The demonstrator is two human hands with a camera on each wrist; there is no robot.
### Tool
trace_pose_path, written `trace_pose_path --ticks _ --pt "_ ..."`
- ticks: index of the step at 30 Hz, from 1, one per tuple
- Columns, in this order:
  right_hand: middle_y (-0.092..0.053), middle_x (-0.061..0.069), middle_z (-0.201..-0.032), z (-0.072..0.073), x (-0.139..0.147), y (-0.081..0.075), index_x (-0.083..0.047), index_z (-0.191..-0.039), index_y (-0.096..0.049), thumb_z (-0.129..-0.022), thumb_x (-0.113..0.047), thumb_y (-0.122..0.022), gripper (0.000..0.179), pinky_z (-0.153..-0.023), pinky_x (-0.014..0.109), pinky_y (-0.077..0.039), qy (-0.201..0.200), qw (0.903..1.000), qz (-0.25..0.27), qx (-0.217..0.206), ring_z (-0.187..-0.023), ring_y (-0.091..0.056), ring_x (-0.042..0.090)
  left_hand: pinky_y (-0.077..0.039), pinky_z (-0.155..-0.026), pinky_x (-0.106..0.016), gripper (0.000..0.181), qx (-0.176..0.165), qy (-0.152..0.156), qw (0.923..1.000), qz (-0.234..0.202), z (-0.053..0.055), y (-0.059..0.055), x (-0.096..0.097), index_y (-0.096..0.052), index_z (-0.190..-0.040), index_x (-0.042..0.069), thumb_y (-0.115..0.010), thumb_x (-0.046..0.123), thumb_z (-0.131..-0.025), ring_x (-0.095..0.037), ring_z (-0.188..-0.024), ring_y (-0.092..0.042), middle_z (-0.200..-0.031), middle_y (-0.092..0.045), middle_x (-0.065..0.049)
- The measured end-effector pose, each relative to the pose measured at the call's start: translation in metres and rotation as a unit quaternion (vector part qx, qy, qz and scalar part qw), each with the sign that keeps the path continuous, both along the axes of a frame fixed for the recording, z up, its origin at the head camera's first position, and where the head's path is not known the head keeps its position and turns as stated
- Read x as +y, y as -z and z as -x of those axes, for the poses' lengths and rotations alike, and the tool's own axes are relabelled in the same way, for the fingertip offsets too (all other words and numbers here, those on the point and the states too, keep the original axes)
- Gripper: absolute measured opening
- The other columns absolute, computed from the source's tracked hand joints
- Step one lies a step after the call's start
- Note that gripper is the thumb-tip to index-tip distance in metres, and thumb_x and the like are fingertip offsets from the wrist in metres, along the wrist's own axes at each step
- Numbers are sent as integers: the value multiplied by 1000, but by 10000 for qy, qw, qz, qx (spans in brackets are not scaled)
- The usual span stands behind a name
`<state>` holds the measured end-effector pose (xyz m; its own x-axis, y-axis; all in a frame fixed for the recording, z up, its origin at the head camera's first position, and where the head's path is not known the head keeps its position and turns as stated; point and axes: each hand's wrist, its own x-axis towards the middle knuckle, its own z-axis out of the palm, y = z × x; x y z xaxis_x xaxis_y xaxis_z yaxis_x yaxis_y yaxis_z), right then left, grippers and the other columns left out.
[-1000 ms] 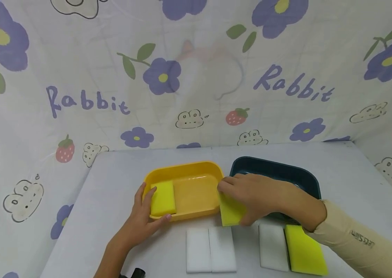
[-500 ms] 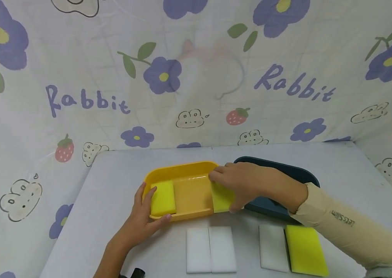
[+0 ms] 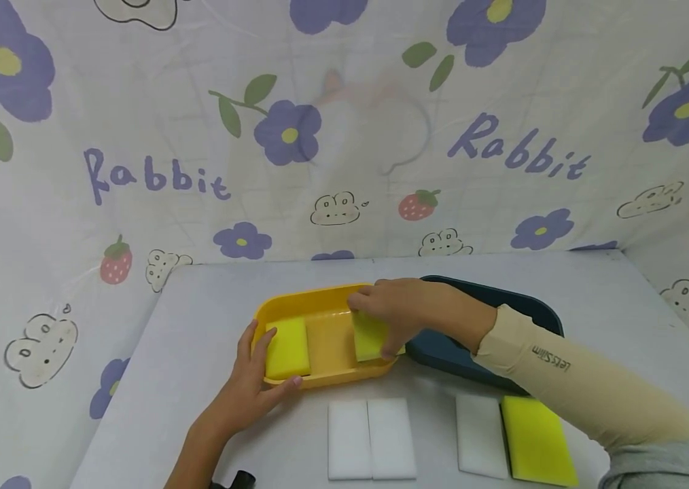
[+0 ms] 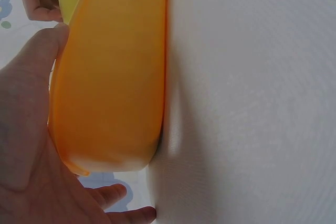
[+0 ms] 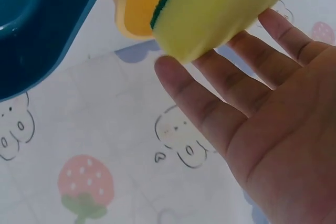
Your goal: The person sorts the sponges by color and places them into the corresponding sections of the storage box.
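Observation:
My right hand (image 3: 402,304) pinches a yellow sponge (image 3: 369,337) over the right end of the yellow tray (image 3: 329,346). A dark green scouring layer shows along that sponge (image 5: 220,9) in the right wrist view. Another yellow sponge (image 3: 289,350) lies inside the tray at its left end. My left hand (image 3: 245,390) holds the tray's near left corner, thumb along the front rim and index finger over the left rim. From the left wrist, the tray's outer wall (image 4: 115,77) fills the middle, with the thumb at its rim.
A dark blue tray (image 3: 451,353) stands right of the yellow one, partly behind the right arm. Two white sponge blocks (image 3: 348,441) lie side by side in front. Farther right lie a greyish-white block (image 3: 482,437) and a yellow sponge (image 3: 538,441). A patterned curtain (image 3: 381,136) hangs behind.
My right hand has carried the sponge leftward and slightly away, from between the two trays to over the yellow tray's right end. The left hand has stayed in place.

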<state>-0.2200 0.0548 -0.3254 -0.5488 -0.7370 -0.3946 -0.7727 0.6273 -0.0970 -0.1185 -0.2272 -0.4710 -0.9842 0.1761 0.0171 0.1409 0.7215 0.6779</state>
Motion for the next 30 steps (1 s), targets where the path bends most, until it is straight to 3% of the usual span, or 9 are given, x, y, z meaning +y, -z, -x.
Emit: trace_pose_path --ticks 12,21,30 --pt "-56 0 -124 16 -26 19 -23 -129 -46 -75 -36 -90 71 -96 37 -49 131 9991 -383 -101 -101 -52 19 -25 -112 -60 100 -38 -2 10000 3 1 -3 -1 -17 -159 16 -67 63 -86 -40 -150 -7 -165 14 -8" --pt "-55 -5 -114 22 -41 34 -27 -126 -48 -72 -30 -92 70 -92 34 -52 389 9955 -668 -555 -97 -53 17 -24 -113 -60 101 -203 6 9998 -65 1 1 -1 -16 -160 17 -66 66 -86 -39 -151 -6 -165 16 -6" --pt "-55 -4 -108 23 -50 47 -28 -125 -51 -73 -28 -92 67 -85 31 -53 612 9926 -835 -634 -94 -53 18 -24 -114 -59 102 -258 39 9997 -25 0 -4 -3 -15 -160 15 -66 65 -87 -38 -150 -8 -165 17 -7"
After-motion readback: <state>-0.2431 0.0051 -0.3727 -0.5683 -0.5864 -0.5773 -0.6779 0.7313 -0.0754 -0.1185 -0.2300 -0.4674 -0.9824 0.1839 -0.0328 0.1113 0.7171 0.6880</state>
